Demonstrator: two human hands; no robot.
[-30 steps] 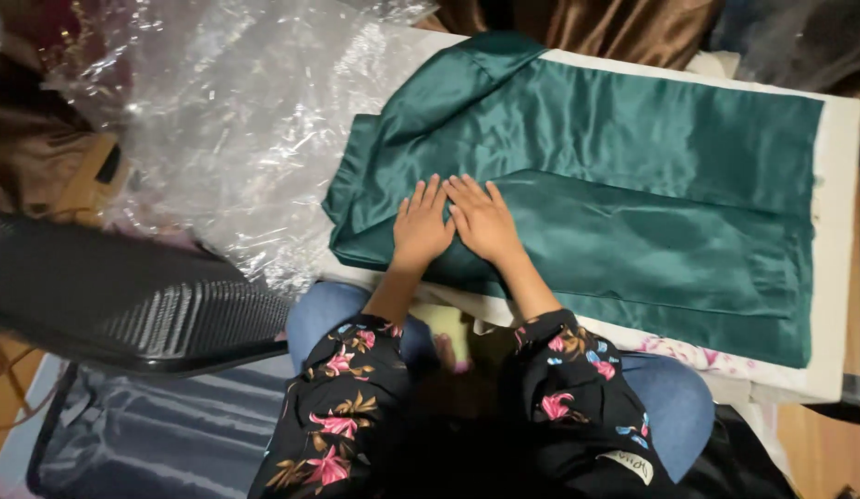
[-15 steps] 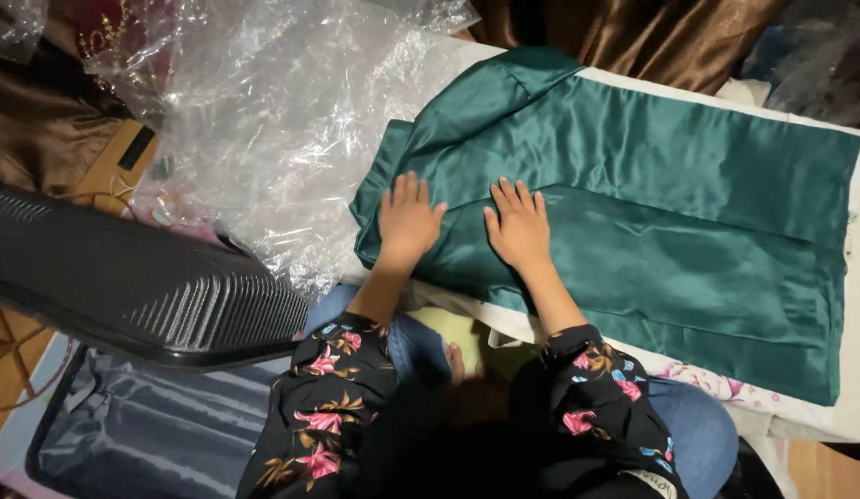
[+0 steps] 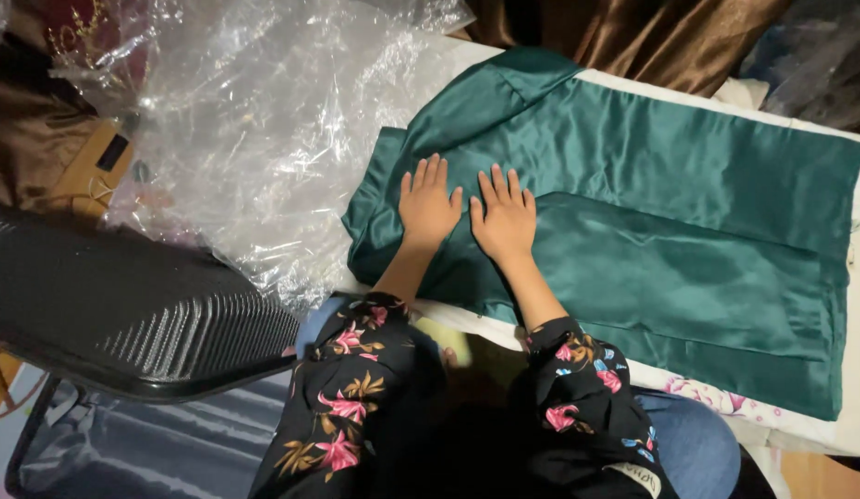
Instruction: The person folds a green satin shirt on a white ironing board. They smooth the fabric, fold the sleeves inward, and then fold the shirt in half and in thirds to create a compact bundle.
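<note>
Both hands flat on a folded green satin cloth (image 3: 652, 231), laid on a white tabletop (image 3: 850, 420).

Item: cloth, dark teal, glossy, folded into a long rectangle with a layered edge running across its middle; upper left corner bunched. Left hand (image 3: 427, 208) and right hand (image 3: 505, 218) lie side by side, palms down, fingers spread, grip open and clasping nothing. Cloth nearly fills the tabletop; narrow white margin at the right and near edges. Crumpled clear plastic sheet (image 3: 264, 120) just left; black hard-shell suitcase lid (image 3: 125, 319) below it.
</note>
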